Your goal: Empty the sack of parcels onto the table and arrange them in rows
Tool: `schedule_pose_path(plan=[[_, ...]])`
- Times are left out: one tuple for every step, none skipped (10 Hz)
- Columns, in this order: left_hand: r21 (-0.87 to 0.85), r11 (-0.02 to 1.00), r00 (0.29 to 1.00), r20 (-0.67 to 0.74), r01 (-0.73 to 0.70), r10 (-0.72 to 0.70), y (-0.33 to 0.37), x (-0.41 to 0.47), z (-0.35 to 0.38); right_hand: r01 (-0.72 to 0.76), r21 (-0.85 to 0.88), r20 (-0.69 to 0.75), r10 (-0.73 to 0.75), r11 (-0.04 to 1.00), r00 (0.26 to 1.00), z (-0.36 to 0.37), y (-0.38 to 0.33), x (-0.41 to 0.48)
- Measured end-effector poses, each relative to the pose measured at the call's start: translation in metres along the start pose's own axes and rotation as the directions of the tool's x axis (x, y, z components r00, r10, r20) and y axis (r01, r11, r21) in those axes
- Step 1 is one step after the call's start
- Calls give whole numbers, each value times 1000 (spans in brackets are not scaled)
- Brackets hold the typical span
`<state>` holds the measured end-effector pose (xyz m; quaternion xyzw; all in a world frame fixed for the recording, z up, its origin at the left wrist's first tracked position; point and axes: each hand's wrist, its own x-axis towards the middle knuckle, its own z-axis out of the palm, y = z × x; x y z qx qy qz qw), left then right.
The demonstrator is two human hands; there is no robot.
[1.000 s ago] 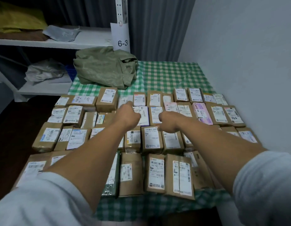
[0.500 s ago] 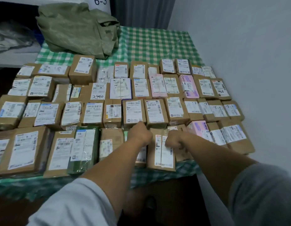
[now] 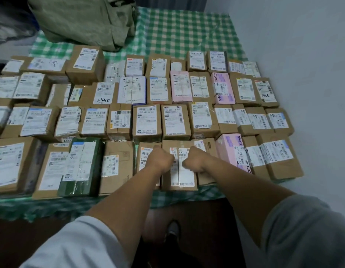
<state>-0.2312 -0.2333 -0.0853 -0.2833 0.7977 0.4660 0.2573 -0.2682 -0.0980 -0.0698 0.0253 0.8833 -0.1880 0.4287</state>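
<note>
Left hand (image 3: 161,160) is clenched, knuckles down on the left side of a brown parcel (image 3: 184,176), with nothing seen in its grip. Right hand (image 3: 194,159) is curled into a fist too, resting on the same parcel's right side, and the white label shows between the two fists. This parcel lies in the front row, its near end at the table's near edge, right of the middle. Other parcels (image 3: 146,120), mostly brown with white labels, lie close together in four rows across the table (image 3: 187,29). A pink box (image 3: 231,149) lies just right of the hands and a dark green one (image 3: 80,167) lies to the left. The sack (image 3: 84,20), olive and crumpled, sits at the far left corner on the green checked cloth. A pale wall (image 3: 303,55) runs along the right edge.
</note>
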Motion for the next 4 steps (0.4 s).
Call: schedule_pose_path(plan=[[-52,999,1000,-9,-1,0,0,7,3,16,-17,-20,-16,1000,1000,-4,2,3],[-73,997,1000,-16,-1,0,5,12,7,14,-23,-43,-15,1000,999,-5,5,3],[-69,998,1000,-14,-4,3,3,14,8,25,-48,-59,-27,999,998,-3,6,6],[-60,998,1000,-30,0,-2,5,12,5,30,-75,-99,-38,997,994,-7,4,6]])
